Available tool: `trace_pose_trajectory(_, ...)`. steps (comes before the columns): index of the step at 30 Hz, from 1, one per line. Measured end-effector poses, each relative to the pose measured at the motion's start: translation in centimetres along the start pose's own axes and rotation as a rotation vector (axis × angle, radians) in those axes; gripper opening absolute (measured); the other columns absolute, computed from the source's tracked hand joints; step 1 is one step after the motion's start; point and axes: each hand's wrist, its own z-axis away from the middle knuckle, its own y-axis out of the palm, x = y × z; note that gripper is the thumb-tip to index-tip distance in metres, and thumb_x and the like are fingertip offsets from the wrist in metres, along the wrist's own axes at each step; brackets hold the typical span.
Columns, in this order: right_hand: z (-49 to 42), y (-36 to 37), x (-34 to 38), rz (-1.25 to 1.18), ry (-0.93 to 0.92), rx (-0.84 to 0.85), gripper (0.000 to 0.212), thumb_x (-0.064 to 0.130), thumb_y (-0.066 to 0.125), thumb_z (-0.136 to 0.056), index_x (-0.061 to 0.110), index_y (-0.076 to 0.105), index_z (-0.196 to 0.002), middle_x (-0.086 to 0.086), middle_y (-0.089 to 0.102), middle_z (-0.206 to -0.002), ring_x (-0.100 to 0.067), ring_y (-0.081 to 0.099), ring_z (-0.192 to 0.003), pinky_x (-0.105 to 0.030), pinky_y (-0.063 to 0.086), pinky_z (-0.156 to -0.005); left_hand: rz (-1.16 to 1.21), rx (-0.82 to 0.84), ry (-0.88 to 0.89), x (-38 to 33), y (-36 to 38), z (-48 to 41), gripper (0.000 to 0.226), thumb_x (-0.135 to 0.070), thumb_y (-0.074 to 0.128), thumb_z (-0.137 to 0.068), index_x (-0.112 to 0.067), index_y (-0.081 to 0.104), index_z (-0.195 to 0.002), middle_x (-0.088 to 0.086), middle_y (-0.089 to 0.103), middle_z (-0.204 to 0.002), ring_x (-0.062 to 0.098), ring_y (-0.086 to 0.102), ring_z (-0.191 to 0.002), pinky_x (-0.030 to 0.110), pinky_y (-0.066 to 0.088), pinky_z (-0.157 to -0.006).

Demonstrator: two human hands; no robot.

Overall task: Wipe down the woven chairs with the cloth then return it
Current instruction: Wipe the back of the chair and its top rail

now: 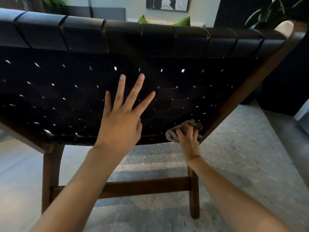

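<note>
Bracing and wiping the back of the woven chair (66,97)

The chair was seen from behind, its dark woven back filling most of the view. The left hand (120,121) lay spread flat on the middle of that back, its grip apart and holding nothing, probably to steady the chair against the push of wiping. The right hand (189,139) worked at the back's lower right corner, just beside the wooden frame (234,101), its grip clamped on the bunched cloth (172,135), which was pressed to the weave, probably to reach the edge strips.
</note>
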Motion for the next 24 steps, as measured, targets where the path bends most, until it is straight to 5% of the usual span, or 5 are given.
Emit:
trace_pose_trajectory(8, -0.9, -3.4, -0.8, -0.065, -0.046, 0.257, 0.056, -0.001, 0.049, -0.091, 0.024, 0.038, -0.139, -0.009, 0.02, -0.145, -0.036, 0.032, -0.127, -0.046, 0.042, -0.102, 0.001, -0.001, 0.026, 0.5, -0.6, 0.2, 0.084, -0.021, 0.045, -0.093, -0.043, -0.019, -0.141, -0.008, -0.042, -0.147, 0.026, -0.036, -0.137, 0.054, -0.004, -0.115)
trace_pose_trajectory(13, 3.4, -8.4, 0.6, -0.237, -0.247, -0.296, 0.063, -0.01, 0.066, -0.077, 0.02, 0.054, -0.131, -0.011, 0.04, -0.137, -0.04, 0.039, -0.122, -0.048, 0.055, -0.085, 0.004, -0.092, 0.082, 1.2, -0.9, 1.4, 0.084, -0.014, 0.054, -0.089, -0.037, 0.002, -0.15, -0.001, -0.019, -0.158, 0.03, -0.02, -0.144, 0.059, 0.004, -0.115)
trace_pose_trajectory(17, 3.4, -13.0, 3.5, -0.337, -0.275, -0.705, 0.062, -0.006, 0.059, -0.084, 0.023, 0.045, -0.137, -0.008, 0.03, -0.144, -0.036, 0.029, -0.133, -0.027, 0.023, -0.116, -0.017, -0.147, 0.028, 2.4, -0.9, 2.4, 0.088, -0.008, 0.062, -0.082, -0.033, 0.014, -0.151, 0.007, -0.01, -0.16, 0.037, -0.012, -0.144, 0.066, 0.009, -0.109)
trace_pose_trajectory(19, 2.1, -14.9, 5.5, -0.391, -0.277, -0.764, 0.06, -0.001, 0.046, -0.088, 0.023, 0.039, -0.142, -0.006, 0.026, -0.145, -0.035, 0.026, -0.135, -0.021, 0.019, -0.115, -0.029, -0.155, -0.014, 2.9, -0.9, 2.9, 0.089, -0.009, 0.065, -0.08, -0.032, 0.016, -0.151, 0.009, -0.009, -0.159, 0.039, -0.011, -0.144, 0.066, 0.01, -0.108)
trace_pose_trajectory(24, -1.5, -15.7, 9.4, -0.426, -0.233, -0.826, 0.068, -0.009, 0.047, -0.084, 0.023, 0.035, -0.142, -0.005, 0.021, -0.144, -0.037, 0.024, -0.13, -0.044, 0.036, -0.107, -0.012, -0.171, -0.065, 3.7, -1.1, 3.2, 0.092, -0.007, 0.066, -0.079, -0.031, 0.014, -0.151, 0.009, -0.009, -0.16, 0.039, -0.011, -0.144, 0.066, 0.012, -0.109)
